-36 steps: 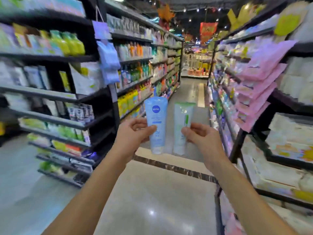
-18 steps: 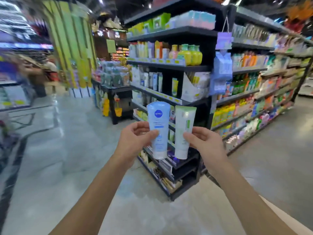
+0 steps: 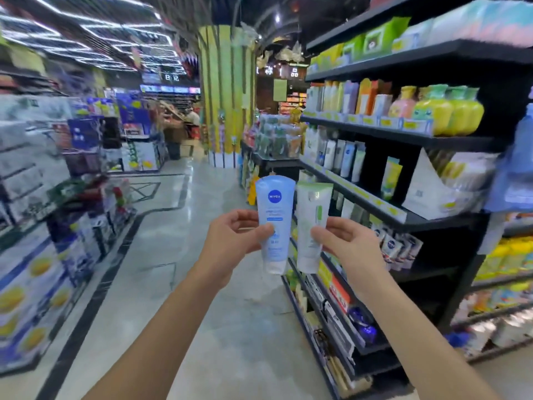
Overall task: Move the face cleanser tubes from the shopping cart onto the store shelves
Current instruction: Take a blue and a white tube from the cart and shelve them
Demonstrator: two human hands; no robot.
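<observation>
Currently neither tube is shelved: left hand [image 3: 230,241] pinches the blue tube [image 3: 275,215] in its fingers, right hand [image 3: 350,245] likewise the white-green tube [image 3: 313,209]. Shelves [image 3: 362,196] stand at two o'clock; cart unseen.

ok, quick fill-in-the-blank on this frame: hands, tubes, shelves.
1. The left hand grips the Nivea tube, whose colour is ____.
2. The right hand grips the other tube, white and ____.
3. Both tubes' caps point ____.
4. The shelves stand to the person's ____.
Missing words: blue; green; down; right.
</observation>
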